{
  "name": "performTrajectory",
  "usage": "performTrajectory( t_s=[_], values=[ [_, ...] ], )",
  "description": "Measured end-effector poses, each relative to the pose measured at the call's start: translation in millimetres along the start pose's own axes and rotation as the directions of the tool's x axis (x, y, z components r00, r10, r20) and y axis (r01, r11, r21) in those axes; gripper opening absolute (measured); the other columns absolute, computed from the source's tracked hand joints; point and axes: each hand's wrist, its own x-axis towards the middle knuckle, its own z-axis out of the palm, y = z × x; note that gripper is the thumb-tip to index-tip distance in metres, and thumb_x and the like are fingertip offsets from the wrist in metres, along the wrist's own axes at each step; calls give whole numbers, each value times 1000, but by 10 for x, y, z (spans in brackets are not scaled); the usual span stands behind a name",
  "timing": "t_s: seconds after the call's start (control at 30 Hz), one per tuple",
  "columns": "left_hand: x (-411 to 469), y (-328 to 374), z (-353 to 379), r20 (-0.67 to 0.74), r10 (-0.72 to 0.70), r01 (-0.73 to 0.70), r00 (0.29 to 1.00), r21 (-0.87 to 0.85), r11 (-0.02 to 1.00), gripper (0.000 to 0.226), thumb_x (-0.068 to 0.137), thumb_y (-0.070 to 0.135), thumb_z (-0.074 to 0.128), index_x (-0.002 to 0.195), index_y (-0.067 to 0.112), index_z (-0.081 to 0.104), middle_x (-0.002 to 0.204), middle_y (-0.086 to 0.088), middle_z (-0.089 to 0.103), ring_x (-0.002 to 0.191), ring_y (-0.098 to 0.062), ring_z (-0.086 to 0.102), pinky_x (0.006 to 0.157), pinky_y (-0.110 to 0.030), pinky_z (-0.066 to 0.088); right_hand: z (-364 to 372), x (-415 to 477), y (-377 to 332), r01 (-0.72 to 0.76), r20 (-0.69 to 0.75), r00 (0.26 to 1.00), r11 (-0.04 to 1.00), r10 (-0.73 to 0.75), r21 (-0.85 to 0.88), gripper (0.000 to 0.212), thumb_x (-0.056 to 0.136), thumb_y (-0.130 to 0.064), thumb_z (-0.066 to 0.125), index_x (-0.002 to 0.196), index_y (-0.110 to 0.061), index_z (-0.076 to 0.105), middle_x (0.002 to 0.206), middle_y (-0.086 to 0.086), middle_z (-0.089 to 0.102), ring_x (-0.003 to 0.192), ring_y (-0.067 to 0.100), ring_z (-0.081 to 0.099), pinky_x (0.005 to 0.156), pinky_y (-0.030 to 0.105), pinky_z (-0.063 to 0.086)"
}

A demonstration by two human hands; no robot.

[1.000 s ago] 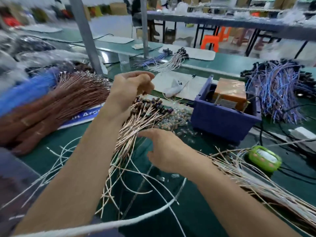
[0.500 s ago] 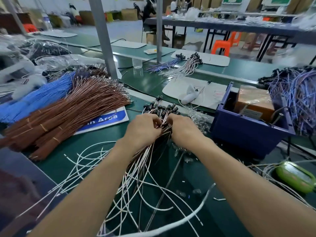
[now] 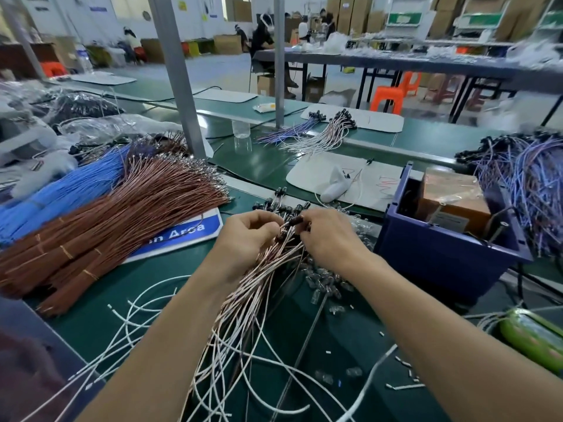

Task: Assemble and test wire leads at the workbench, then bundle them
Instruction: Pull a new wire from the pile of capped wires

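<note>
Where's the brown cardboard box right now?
In the head view, right side: the brown cardboard box sits inside the blue bin, just right of the right hand.

grey floor [image 3: 213, 71], orange stools [image 3: 388, 99], long dark table [image 3: 426, 63], stacked cardboard boxes [image 3: 350, 13]

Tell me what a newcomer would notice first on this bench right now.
Probably both hands, left hand and right hand, closed together on a bunch of pink-and-white wire leads at center. Next, the big brown wire bundles fanned out at left, and the purple bin at right.
</note>
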Motion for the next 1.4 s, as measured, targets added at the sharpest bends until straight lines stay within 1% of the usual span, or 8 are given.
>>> performTrajectory(
  t_s=[0.17, 0.37, 0.53, 0.8, 0.9, 1.0, 1.23, 1.4],
  values=[
    [-88, 123, -13, 50, 111, -114, 993, 66, 991, 14, 90, 0, 72, 93, 13, 77, 63, 1, 67, 52, -9, 54, 47, -19, 43, -286, -246, -211, 54, -62, 997, 929, -33, 367, 14, 88, -21, 69, 94, -33, 73, 83, -15, 72, 76, 2, 64, 71, 22, 53],
    [-231, 362, -204, 287, 25, -60, 958, 116, 991, 8, 87, 13, 80, 95, 13, 83, 74, -10, 73, 54, -11, 49, 48, -17, 40, -838, -752, -99, 114, -267, 963, 929, -17, 352, 10, 96, -22, 71, 88, -26, 77, 71, -13, 68, 66, 1, 64, 50, 15, 50],
    [-331, 527, -281, 366, -31, -80, 930, 285, 955, 8, 85, 18, 81, 92, 15, 84, 75, -14, 74, 55, -12, 49, 50, -19, 40, -1054, -1275, 73, 105, -448, 893, 944, 50, 313, 21, 92, -21, 73, 73, -31, 71, 73, -34, 66, 68, -5, 62, 53, 6, 43],
    [-684, 813, 270, 429, 237, -392, 872, 320, 863, 12, 82, 17, 85, 78, 28, 84, 58, 2, 70, 46, 0, 48, 47, -11, 37, -1137, -1855, 445, -86, 186, 982, 968, 41, 238, 31, 96, -31, 64, 107, -59, 58, 85, -24, 70, 67, 4, 62, 60, 20, 50],
    [-804, 853, 645, 516, 300, -489, 803, 282, 825, 14, 81, 20, 86, 77, 34, 83, 56, 3, 68, 48, -3, 47, 47, -17, 37, -1173, -1917, 438, -91, 142, 990, 866, 24, 492, 16, 92, -35, 63, 107, -39, 65, 77, -2, 71, 62, 25, 58, 61, 44, 50],
    [-871, 773, 967, 597, 297, -523, 745, 245, 817, 9, 82, 31, 82, 81, 39, 82, 62, 5, 72, 51, -6, 53, 46, -27, 41, -1283, -1972, 573, -69, 44, 998, 827, 53, 558, 15, 96, -40, 61, 96, -28, 70, 64, -3, 67, 49, 12, 45, 49, 32, 37],
    [-765, 357, 1438, 538, 183, -386, 823, 292, 875, 18, 85, 17, 82, 81, 35, 83, 69, 11, 76, 58, -7, 63, 56, -22, 49, -1501, -2000, 1169, -247, -27, 963, 921, 267, 301, 15, 86, -33, 77, 72, -35, 80, 49, -14, 60, 45, 1, 49, 47, 12, 35],
    [-777, 73, 1712, 432, 259, -443, 864, 409, 798, 17, 82, 21, 85, 74, 36, 81, 67, 26, 71, 65, 8, 66, 62, -4, 44, -1176, -2027, 1480, -355, -159, 911, 920, 380, 167, 13, 90, -27, 73, 80, -33, 79, 62, -12, 69, 64, 6, 62, 55, 20, 45]
  ],
)
